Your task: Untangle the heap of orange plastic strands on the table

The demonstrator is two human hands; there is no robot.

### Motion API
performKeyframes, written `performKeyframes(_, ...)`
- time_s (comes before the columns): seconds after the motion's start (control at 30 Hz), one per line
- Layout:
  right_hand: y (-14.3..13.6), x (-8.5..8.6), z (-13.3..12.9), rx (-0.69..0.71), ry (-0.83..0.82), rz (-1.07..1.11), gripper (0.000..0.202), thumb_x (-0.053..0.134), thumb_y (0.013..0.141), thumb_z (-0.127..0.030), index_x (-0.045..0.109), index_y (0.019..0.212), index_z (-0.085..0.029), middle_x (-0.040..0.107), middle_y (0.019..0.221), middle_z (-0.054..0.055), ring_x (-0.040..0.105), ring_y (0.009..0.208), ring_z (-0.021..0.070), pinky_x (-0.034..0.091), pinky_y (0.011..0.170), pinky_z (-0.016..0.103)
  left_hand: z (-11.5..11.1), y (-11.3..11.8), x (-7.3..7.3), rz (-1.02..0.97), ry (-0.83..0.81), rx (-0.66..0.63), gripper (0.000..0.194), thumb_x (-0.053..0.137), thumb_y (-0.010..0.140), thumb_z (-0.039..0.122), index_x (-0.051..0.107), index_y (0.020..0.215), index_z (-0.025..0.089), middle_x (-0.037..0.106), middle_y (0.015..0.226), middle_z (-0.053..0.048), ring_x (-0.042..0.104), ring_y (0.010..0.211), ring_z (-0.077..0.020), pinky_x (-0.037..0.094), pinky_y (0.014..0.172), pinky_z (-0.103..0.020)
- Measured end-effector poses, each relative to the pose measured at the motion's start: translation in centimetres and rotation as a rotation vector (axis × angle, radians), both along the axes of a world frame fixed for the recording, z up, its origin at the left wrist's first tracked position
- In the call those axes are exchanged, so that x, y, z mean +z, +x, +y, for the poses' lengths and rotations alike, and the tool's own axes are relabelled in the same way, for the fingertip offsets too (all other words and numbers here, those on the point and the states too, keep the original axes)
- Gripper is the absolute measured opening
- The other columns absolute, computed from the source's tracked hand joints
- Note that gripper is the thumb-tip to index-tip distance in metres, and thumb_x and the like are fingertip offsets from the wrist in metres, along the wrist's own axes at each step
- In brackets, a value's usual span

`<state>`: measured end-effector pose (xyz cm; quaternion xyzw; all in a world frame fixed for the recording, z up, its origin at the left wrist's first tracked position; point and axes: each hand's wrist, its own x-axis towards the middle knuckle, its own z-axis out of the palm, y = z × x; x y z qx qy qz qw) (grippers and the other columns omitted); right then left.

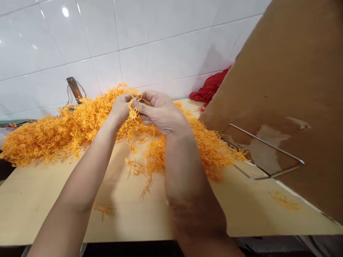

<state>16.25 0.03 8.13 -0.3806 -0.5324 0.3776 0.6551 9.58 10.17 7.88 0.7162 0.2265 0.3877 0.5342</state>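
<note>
My left hand (125,105) and my right hand (160,110) meet above the table, fingers pinched together. Between them they hold an orange plastic flower piece (134,113) with thin, stringy stems; some strands dangle below toward the tabletop. Behind and to the left of my hands spreads a big heap of the same orange pieces (64,130). A smaller part of the heap (209,153) lies to the right, partly covered by my right forearm. Which fingertip grips which strand is hard to make out.
A large brown board (284,71) leans at the right, with a bent metal wire stand (268,146) against it. Red stringy material (210,85) lies by the tiled wall (166,43). A wooden handle (74,89) sticks up behind the heap. Loose orange bits (104,210) lie on the table (134,221).
</note>
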Motion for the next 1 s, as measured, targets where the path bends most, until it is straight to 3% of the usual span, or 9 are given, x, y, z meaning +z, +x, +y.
performKeyframes(0.17, -1.3, 0.0, 0.4, -0.05, -0.017, -0.069, 0.03, 0.073, 0.069, -0.033, 0.047, 0.073, -0.017, 0.042, 0.057, -0.006, 0.04, 0.048, 0.0028, 0.026, 0.04, 0.017, -0.7, -1.3, -0.2, -0.09, -0.202, 0.059, 0.017, 0.053, 0.082, 0.022, 0.053, 0.067, 0.013, 0.047, 0.049, 0.004, 0.046, 0.048, -0.0048, 0.037, 0.052, -0.018)
performKeyframes(0.3, -1.2, -0.4, 1.0, -0.185, -0.008, -0.083, 0.028, 0.071, 0.071, -0.03, 0.046, 0.07, -0.017, 0.043, 0.057, -0.006, 0.04, 0.049, 0.0033, 0.028, 0.042, 0.018, -0.9, -4.4, -0.5, -0.094, -0.2, 0.007, 0.034, 0.05, 0.083, 0.047, 0.059, 0.087, 0.015, 0.059, 0.066, -0.001, 0.055, 0.06, -0.007, 0.04, 0.056, -0.018)
performKeyframes(0.37, -1.2, -0.8, 1.8, -0.257, -0.021, -0.076, 0.027, 0.069, 0.073, -0.027, 0.045, 0.068, -0.018, 0.041, 0.054, -0.006, 0.039, 0.048, 0.0035, 0.027, 0.042, 0.018, -1.5, -6.2, -0.7, -0.008, -0.146, -0.006, 0.043, 0.049, 0.081, 0.055, 0.059, 0.09, 0.015, 0.061, 0.073, -0.003, 0.057, 0.067, -0.0081, 0.042, 0.061, -0.019)
performKeyframes(0.43, -1.5, -1.2, 2.5, -0.275, -0.015, -0.066, 0.027, 0.068, 0.074, -0.027, 0.044, 0.067, -0.018, 0.039, 0.053, -0.006, 0.036, 0.048, 0.0036, 0.026, 0.041, 0.018, -2.2, -7.3, -1.1, 0.051, -0.051, -0.007, 0.038, 0.054, 0.08, 0.051, 0.058, 0.088, 0.014, 0.061, 0.078, -0.003, 0.056, 0.069, -0.0073, 0.043, 0.063, -0.019)
performKeyframes(0.5, -2.1, -1.6, 3.0, -0.245, 0.01, -0.057, 0.029, 0.069, 0.074, -0.029, 0.043, 0.066, -0.019, 0.035, 0.053, -0.007, 0.033, 0.047, 0.0035, 0.025, 0.041, 0.018, -2.6, -7.5, -1.5, 0.042, 0.044, 0.025, 0.027, 0.056, 0.081, 0.041, 0.055, 0.085, 0.014, 0.059, 0.078, -0.002, 0.053, 0.067, -0.006, 0.043, 0.064, -0.019)
performKeyframes(0.63, -3.1, -2.1, 3.3, -0.133, 0.014, -0.021, 0.033, 0.066, 0.076, -0.037, 0.039, 0.067, -0.021, 0.028, 0.052, -0.008, 0.024, 0.042, 0.0028, 0.017, 0.036, 0.018, -1.9, -7.0, -2.1, -0.004, 0.192, 0.085, 0.018, 0.043, 0.089, 0.027, 0.047, 0.075, 0.016, 0.052, 0.07, 0.001, 0.046, 0.062, -0.0054, 0.041, 0.063, -0.02)
performKeyframes(0.77, -3.5, -2.3, 3.4, -0.101, -0.02, 0.019, 0.034, 0.063, 0.079, -0.036, 0.035, 0.066, -0.021, 0.029, 0.051, -0.009, 0.019, 0.039, 0.0018, 0.012, 0.034, 0.016, -0.7, -7.8, -2.2, 0.031, 0.373, 0.116, 0.012, 0.041, 0.088, 0.017, 0.047, 0.077, 0.017, 0.054, 0.076, 0.0, 0.05, 0.072, -0.0076, 0.042, 0.073, -0.022)
performKeyframes(0.87, -3.7, -2.7, 3.8, -0.151, -0.002, 0.049, 0.034, 0.063, 0.078, -0.038, 0.035, 0.067, -0.021, 0.031, 0.052, -0.008, 0.021, 0.039, 0.0015, 0.013, 0.034, 0.016, -0.5, -8.5, -2.1, 0.103, 0.518, 0.183, 0.006, 0.046, 0.085, 0.021, 0.05, 0.082, 0.017, 0.057, 0.084, -0.002, 0.051, 0.081, -0.0104, 0.04, 0.078, -0.025)
performKeyframes(1.0, -3.5, -3.1, 4.3, -0.215, 0.031, 0.093, 0.035, 0.062, 0.078, -0.04, 0.035, 0.068, -0.021, 0.03, 0.053, -0.008, 0.02, 0.038, 0.0014, 0.013, 0.034, 0.017, -1.1, -8.5, -2.2, 0.216, 0.568, 0.125, 0.015, 0.049, 0.085, 0.029, 0.049, 0.076, 0.016, 0.056, 0.079, -0.002, 0.047, 0.074, -0.0108, 0.038, 0.071, -0.025)
